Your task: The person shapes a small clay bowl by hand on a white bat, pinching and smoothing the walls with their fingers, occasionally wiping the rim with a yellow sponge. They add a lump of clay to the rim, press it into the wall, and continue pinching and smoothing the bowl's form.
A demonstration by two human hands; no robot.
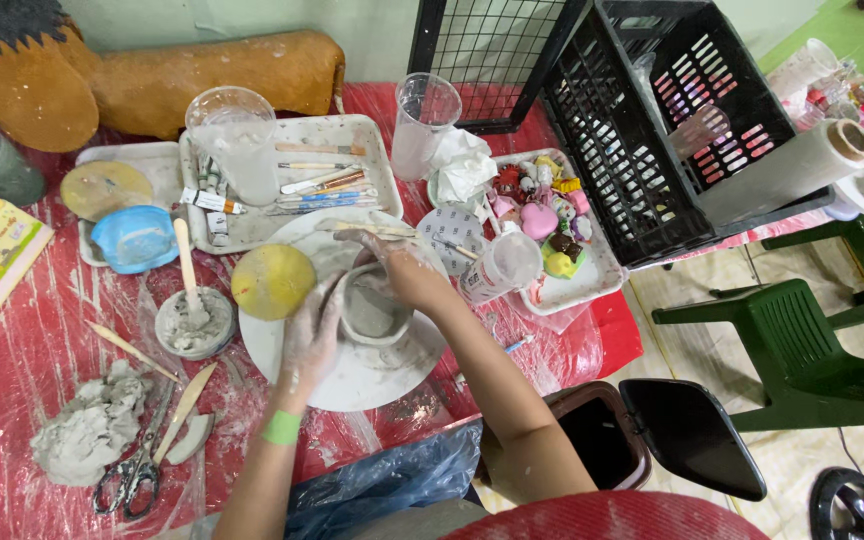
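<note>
- My left hand presses flat, fingers together, on the wet clay pot at its 9 o'clock side.
- My right hand cups the rim at 1 o'clock, fingers curled on it.
- The pot sits at the middle of the white turntable; I judge it soft, slippery and easily deformed, best supported low on both walls.

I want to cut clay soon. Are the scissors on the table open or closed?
Closed. The scissors lie flat beside the clay lump, handles together and blades meeting in one line.
</note>
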